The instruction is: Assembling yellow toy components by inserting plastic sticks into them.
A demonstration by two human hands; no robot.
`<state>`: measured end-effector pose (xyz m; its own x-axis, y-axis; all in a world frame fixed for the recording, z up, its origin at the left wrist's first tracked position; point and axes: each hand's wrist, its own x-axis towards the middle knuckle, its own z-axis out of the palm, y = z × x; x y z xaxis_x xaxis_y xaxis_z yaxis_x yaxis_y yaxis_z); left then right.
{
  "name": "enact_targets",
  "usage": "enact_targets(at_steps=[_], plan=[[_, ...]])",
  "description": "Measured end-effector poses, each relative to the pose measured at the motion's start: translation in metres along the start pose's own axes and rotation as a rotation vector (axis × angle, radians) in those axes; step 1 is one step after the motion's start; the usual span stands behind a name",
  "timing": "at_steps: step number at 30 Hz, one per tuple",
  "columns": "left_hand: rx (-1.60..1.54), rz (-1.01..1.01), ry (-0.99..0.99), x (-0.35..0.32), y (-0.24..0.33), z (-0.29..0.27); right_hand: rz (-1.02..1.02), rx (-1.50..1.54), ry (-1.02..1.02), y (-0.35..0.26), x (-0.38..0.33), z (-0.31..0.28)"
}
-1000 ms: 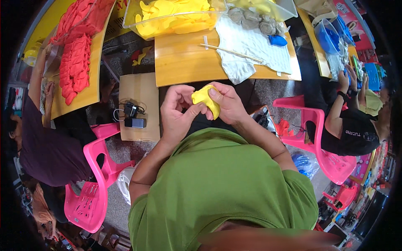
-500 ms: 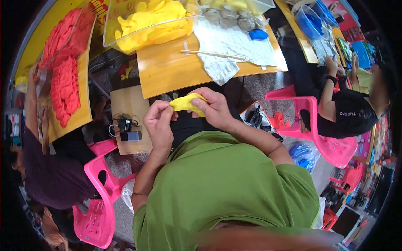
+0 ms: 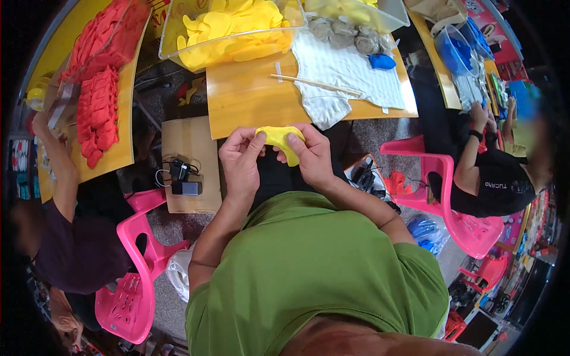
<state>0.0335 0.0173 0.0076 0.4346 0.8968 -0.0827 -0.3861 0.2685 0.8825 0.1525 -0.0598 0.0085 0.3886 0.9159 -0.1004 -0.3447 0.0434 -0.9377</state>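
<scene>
My left hand (image 3: 241, 163) and my right hand (image 3: 313, 155) hold a small, soft yellow piece (image 3: 276, 135) between them, above my lap just short of the table edge. It looks limp, like cloth or thin rubber; I cannot tell its exact kind. The left thumb and fingers pinch one end. At the other end the right thumb presses on it, and a flap hangs below that thumb. On the table beyond, a clear bin (image 3: 237, 44) holds many similar yellow pieces. A thin wooden stick (image 3: 314, 84) lies across a white cloth (image 3: 320, 62), with a small blue bundle (image 3: 381, 62) beside several grey lumps (image 3: 343, 34).
Red pieces (image 3: 97, 115) are stacked on the left table, where a person in a dark top (image 3: 83, 255) sits. Pink chairs (image 3: 142, 255) stand at both sides. Cardboard (image 3: 190, 142) with a black charger lies on the floor. Another person (image 3: 502, 181) works at the right.
Both hands have shifted slightly right with the yellow piece, which now bends downward at its right end. The view has moved a little. The person at the left has an arm raised at the table.
</scene>
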Motion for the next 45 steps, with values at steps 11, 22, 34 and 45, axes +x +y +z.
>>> enact_targets(at_steps=[11, 22, 34, 45], plan=[[-0.262, -0.098, 0.059, 0.004, 0.003, 0.009, 0.059, 0.047, 0.002, -0.001, 0.006, 0.001], [-0.267, -0.217, -0.098, 0.007, -0.021, -0.014, 0.201, -0.241, -0.200, -0.014, 0.001, -0.016], [-0.328, -0.311, -0.432, -0.002, -0.039, -0.008, -0.500, -0.483, 0.131, -0.016, -0.020, -0.003], [-0.435, -0.333, -0.428, -0.004, -0.018, -0.003, 0.034, -0.320, -0.184, -0.006, -0.011, -0.019]])
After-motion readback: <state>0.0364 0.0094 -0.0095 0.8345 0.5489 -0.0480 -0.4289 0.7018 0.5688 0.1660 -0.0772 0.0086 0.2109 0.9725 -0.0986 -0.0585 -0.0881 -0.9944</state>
